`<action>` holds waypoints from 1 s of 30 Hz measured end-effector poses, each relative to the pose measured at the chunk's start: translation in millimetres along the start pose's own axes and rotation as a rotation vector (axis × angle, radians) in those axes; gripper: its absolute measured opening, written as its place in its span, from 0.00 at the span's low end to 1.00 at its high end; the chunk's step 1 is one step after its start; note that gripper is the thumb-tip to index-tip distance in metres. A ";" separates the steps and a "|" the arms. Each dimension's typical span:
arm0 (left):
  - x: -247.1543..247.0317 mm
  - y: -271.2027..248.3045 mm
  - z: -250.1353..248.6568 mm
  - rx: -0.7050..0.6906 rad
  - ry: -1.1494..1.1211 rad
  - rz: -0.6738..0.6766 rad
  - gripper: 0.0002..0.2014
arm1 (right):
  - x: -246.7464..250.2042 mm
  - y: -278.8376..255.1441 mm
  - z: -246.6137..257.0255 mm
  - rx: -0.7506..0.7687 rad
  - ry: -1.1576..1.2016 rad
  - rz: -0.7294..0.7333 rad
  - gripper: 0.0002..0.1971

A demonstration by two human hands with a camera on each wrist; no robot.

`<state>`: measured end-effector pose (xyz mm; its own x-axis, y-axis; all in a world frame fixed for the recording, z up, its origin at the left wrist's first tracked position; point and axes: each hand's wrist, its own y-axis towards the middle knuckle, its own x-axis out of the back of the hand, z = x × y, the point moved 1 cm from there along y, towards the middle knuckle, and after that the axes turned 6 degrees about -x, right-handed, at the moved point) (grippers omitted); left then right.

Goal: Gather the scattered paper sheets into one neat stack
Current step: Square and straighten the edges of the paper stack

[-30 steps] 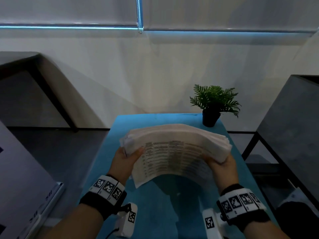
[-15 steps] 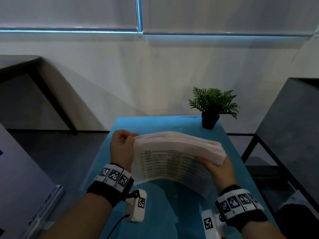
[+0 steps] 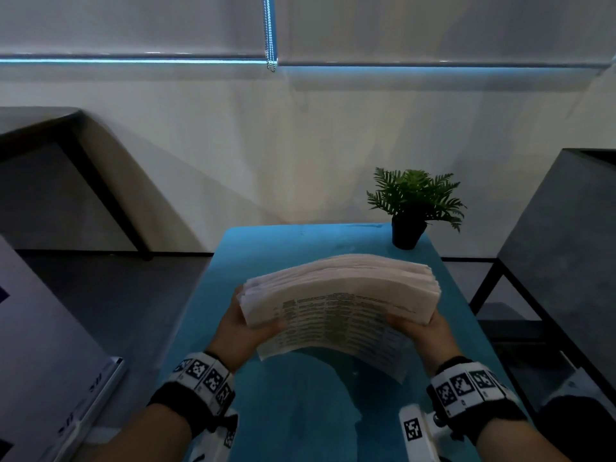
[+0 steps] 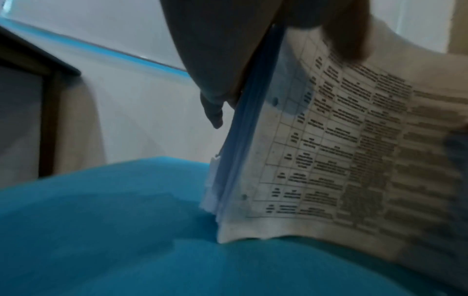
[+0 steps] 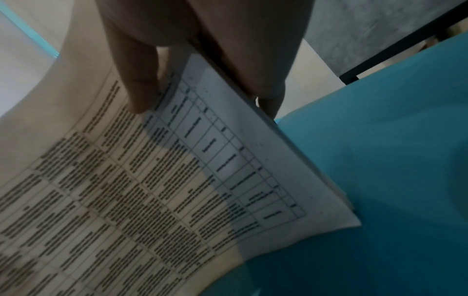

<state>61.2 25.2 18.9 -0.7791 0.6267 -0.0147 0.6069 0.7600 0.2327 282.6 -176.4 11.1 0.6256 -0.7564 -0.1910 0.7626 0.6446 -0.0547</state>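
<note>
While I hold it: thick bowed stack of white printed paper sheets (image 3: 340, 295), raised on edge over the blue cloth-covered desk (image 3: 300, 411).
Progress: I judge gathering done, since no loose sheets show on the desk; squaring is left, as left-end edges look ragged.
Left hand (image 3: 246, 331): curled round the stack's left end, thumb on the printed face.
Right hand (image 3: 420, 331): curled round the right end likewise.
Position: stack spans between my hands, lower edge near or touching the desk; small green potted fern (image 3: 413, 201) stands beyond.
</note>
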 end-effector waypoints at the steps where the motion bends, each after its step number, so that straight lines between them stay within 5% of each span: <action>1: -1.2 -0.9 0.0 0.004 -0.003 -0.042 0.29 | -2.3 0.3 0.6 -0.008 0.010 0.006 0.40; 3: -1.7 1.6 -6.1 0.009 -0.041 -0.133 0.16 | -6.7 0.2 4.8 -0.001 0.009 0.010 0.38; 6: 4.7 8.5 -13.7 -0.045 -0.129 -0.104 0.26 | -3.7 -3.2 8.9 0.040 0.005 0.017 0.20; 8: 10.7 10.1 -13.9 -0.049 -0.129 -0.030 0.39 | -0.3 -5.5 5.8 0.051 -0.056 0.030 0.23; 11: 11.9 9.7 -14.1 0.004 -0.148 0.033 0.46 | -0.3 -6.6 2.7 0.025 -0.068 0.082 0.40; 15: 8.2 9.2 -19.3 0.009 -0.140 0.023 0.31 | -4.6 -6.9 11.2 0.027 -0.004 0.083 0.40; 20: 16.2 3.6 -10.7 0.099 -0.187 0.056 0.44 | 5.3 -9.3 11.3 -0.006 -0.021 0.124 0.51; 25: 0.6 -1.7 -12.3 0.139 -0.239 -0.010 0.29 | -6.8 -8.3 17.2 0.029 -0.027 0.083 0.26; 30: 3.7 0.7 -18.8 0.080 -0.143 -0.004 0.30 | -1.6 -10.9 11.2 -0.007 -0.037 0.033 0.42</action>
<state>55.7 24.8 37.2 -0.7545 0.6375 -0.1555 0.6190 0.7702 0.1539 275.2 -183.4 23.0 0.6559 -0.7384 -0.1568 0.7405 0.6697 -0.0561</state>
